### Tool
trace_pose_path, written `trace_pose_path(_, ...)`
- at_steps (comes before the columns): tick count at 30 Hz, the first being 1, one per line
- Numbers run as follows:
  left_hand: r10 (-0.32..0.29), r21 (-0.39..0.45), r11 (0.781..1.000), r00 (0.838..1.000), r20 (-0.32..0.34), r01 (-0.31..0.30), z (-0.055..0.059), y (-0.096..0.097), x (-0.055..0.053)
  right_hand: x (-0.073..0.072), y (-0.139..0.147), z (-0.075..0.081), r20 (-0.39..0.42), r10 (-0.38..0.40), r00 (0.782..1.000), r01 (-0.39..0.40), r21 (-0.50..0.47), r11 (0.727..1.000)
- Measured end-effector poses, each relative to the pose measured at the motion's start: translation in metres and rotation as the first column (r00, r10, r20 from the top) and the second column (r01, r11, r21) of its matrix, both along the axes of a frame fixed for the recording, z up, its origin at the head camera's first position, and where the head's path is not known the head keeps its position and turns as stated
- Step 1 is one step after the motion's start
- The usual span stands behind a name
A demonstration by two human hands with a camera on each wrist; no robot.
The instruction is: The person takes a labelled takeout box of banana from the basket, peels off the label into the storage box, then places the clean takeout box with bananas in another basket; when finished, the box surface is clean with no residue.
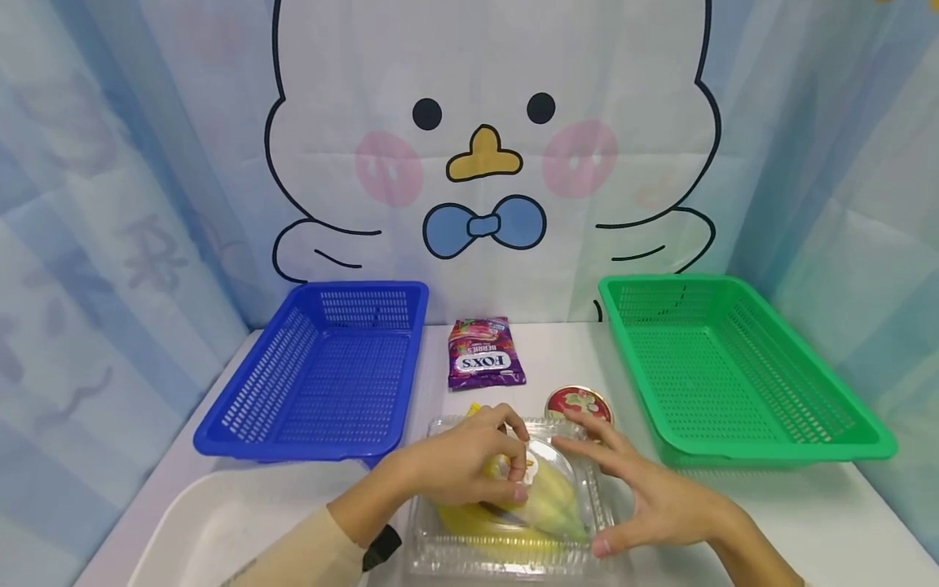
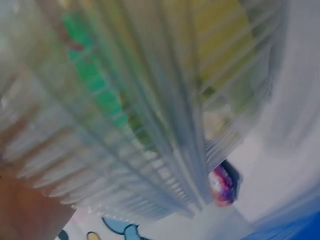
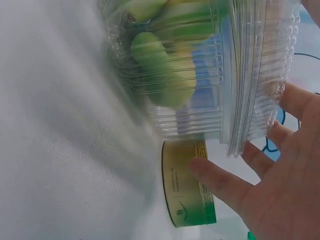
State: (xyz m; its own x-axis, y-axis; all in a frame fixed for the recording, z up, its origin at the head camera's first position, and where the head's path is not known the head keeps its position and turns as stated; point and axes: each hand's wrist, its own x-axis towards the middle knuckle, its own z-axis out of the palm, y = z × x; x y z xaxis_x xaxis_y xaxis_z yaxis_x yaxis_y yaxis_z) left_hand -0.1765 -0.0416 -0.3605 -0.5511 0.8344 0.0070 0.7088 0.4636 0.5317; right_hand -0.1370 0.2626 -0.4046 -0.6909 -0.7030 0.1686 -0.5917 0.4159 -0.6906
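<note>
A clear plastic clamshell box [image 1: 506, 558] with ribbed sides stands in front of me, its lid down. Yellow and green fruit [image 1: 553, 493] shows through the plastic, with a white round sticker on the lid. My left hand [image 1: 477, 456] is over the lid, fingers loosely bent and nothing visible between them. At the box's right side, my right hand [image 1: 660, 497] has its fingers and thumb spread, fingertips near the rim. In the right wrist view the right thumb lies over a round tin [image 3: 182, 192] beyond the box. The left wrist view is blurred by the ribbed plastic.
Behind the box lies a purple FOX'S candy bag [image 1: 484, 355]. A blue basket [image 1: 308, 448] is at left, a green basket [image 1: 778, 450] at right. The rim of a white tub [image 1: 183, 505] shows at lower left, beside the left forearm. A cartoon curtain hangs behind.
</note>
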Motion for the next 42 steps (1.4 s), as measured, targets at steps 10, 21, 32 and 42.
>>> trace_pose_path(10, 0.013, 0.080, 0.996, 0.985, 0.171, -0.027, -0.008, -0.009, -0.004, -0.003, -0.002, -0.002, -0.043, 0.020, 0.999, -0.019, 0.033, 0.999)
trace_pose_path(21, 0.031, 0.337, 0.921, 0.898, 0.440, -0.197, 0.009, -0.049, -0.015, -0.005, -0.007, -0.002, -0.006, 0.028, 1.000, -0.028, 0.016, 0.999)
trace_pose_path(32, 0.136, 0.332, 0.912, 0.941, 0.311, -0.242, 0.049, -0.100, 0.009, -0.002, 0.001, -0.002, -0.043, 0.004, 0.999, -0.003, 0.031, 1.000)
trace_pose_path(42, 0.305, 0.298, 0.888, 0.933, 0.192, -0.351, 0.047, -0.163, 0.029, -0.003, -0.001, -0.002, -0.042, 0.007, 0.999, -0.006, 0.038, 0.999)
